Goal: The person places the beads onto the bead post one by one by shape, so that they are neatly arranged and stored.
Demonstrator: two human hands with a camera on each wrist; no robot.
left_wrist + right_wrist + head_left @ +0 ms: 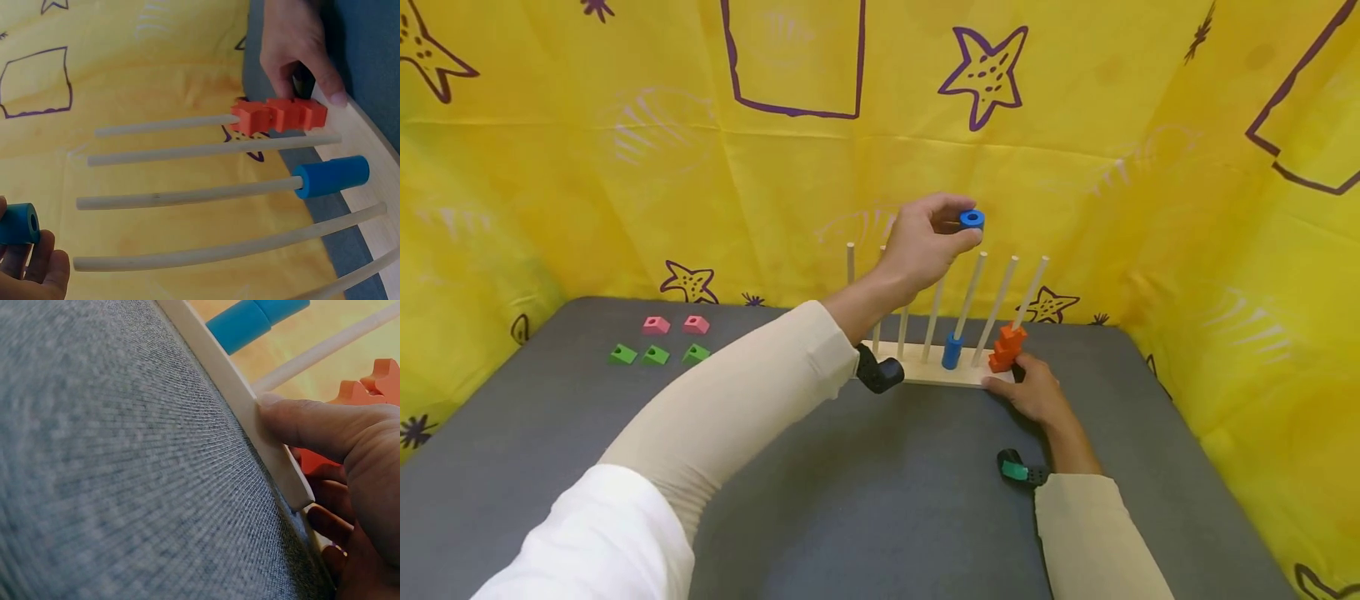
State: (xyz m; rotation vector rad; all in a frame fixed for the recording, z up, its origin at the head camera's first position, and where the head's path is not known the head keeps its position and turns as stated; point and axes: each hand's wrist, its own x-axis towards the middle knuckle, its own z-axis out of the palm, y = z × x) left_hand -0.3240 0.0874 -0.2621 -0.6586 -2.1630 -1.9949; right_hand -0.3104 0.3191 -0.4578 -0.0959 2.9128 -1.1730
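My left hand [920, 246] pinches a blue cylinder with a hole [976, 224] between thumb and fingers, above the wooden pegs. In the left wrist view, the held blue cylinder [17, 224] is apart from the peg tips. My right hand [1037, 392] grips the right end of the wooden base [928, 372], its thumb on the front edge in the right wrist view. Stacked orange notched pieces [1006, 348] sit on the rightmost peg, close to that hand. Blue cylinders [331, 177] are stacked low on another peg.
At the left of the grey table [850, 517] lie two pink blocks [657, 325] and three green blocks [655, 356], all with holes. Several upright pegs [996, 308] rise from the base. A yellow patterned cloth [775, 192] hangs behind and at both sides.
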